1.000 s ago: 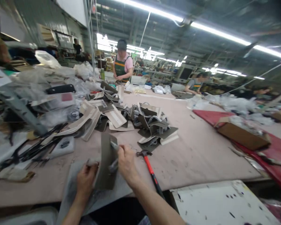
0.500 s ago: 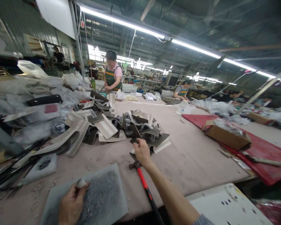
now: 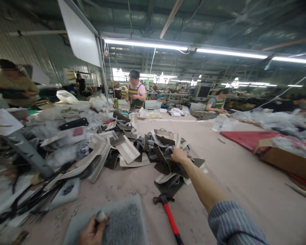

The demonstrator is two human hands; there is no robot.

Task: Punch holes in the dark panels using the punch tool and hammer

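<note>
At the near left, my left hand (image 3: 94, 229) pinches a small pale, rounded object (image 3: 101, 216) whose kind I cannot make out. It is over a grey, worn-looking mat (image 3: 126, 221). My right hand (image 3: 180, 155) reaches into a heap of bent dark grey and cream panels, its fingers closed at the edge of a dark grey panel (image 3: 160, 153). The fingertips are partly hidden. Nearer than that hand lies another panel with a grey strap (image 3: 169, 183). A claw hammer (image 3: 170, 214) with a red and black handle rests on the table between my hands.
Plastic-wrapped goods (image 3: 66, 136), a grey metal bar (image 3: 28, 153) and dark tools (image 3: 51, 190) crowd the left side. On the right, a cardboard box (image 3: 288, 161) stands on a red sheet (image 3: 244, 137). Co-workers are at surrounding tables.
My right hand has moved forward from the near edge of the heap, deeper among the panels. The left hand stays over the mat with its small object. The view has swung left and up.
</note>
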